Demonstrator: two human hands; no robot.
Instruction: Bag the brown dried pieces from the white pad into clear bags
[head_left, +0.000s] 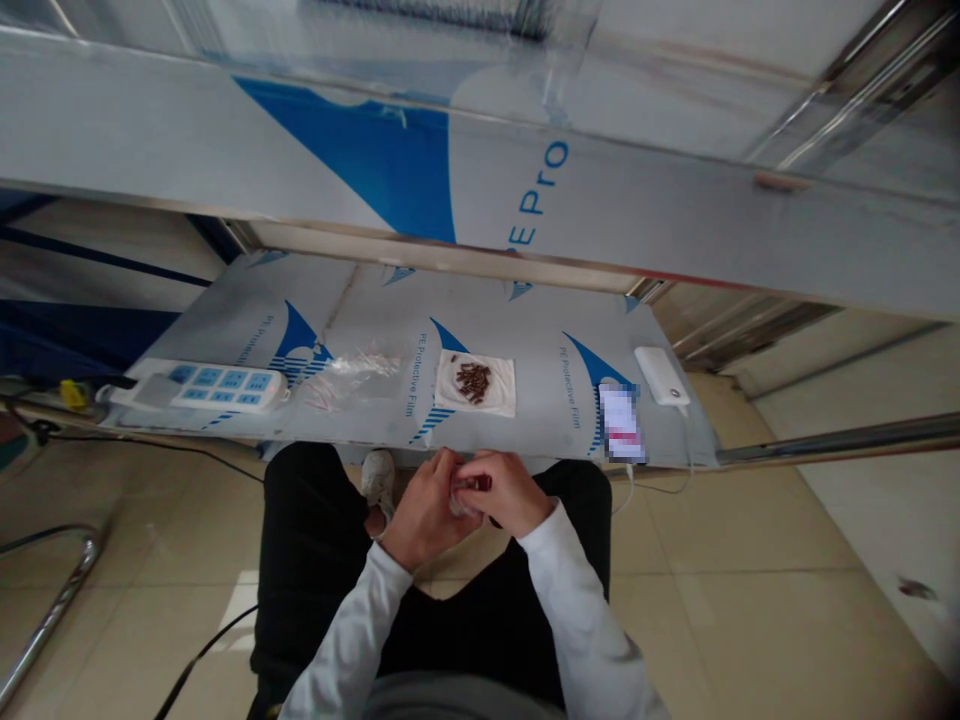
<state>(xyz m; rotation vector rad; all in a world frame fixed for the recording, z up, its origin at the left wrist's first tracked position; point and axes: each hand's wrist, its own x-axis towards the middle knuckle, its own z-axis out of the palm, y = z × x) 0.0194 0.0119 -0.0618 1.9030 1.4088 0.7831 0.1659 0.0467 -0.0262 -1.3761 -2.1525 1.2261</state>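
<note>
Working close-in: left hand point(424, 512) grips a small clear item point(460, 500) just nearside of the cloth point(495, 401); right hand point(510, 490) curls against it, pinch unclear. Brown bits point(472, 383) remain piled on the cloth, so likely unfinished. Plastic point(360, 370) left of it; finished count unclear.

- Cool, soft light fell fairly evenly over the table point(375, 300), leaving faint shadows.
- Small glints showed on the plastic point(367, 365) there.
- A bright patch lit the floor point(690, 620) at lower left.
- The space under the left end of the shelf point(337, 215) was dim.
- The top edge was smeared and hazy.
- Wide-angle distortion stretched the sides.
- Coarse pixels covered the phone point(621, 422).
- Between the left hand point(431, 510) and right hand point(514, 490), detail was blurred.
</note>
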